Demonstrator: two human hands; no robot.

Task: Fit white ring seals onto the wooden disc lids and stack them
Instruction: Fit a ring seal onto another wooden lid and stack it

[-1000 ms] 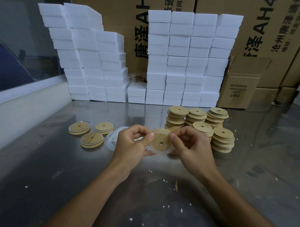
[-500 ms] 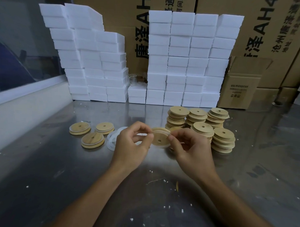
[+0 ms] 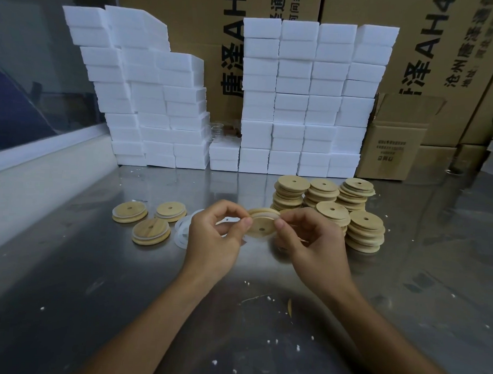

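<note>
We are pinching the wooden lid (image 3: 262, 225) by its rim with both hands, left hand (image 3: 215, 236) and right hand (image 3: 313, 239); it is looking light and stiff, its seal stretchy.

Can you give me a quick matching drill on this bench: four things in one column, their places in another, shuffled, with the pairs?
Things:
1. held wooden lid
2. three sealed lids
3. stacks of bare wooden discs
4. loose white ring seals

Places:
A. flat on the table, far left of the hands
B. piled to the right, behind the right hand
C. pinched between both hands, above the table
D. on the table right beside the left hand, partly hidden by it

Pairs: 1-C, 2-A, 3-B, 4-D
</note>
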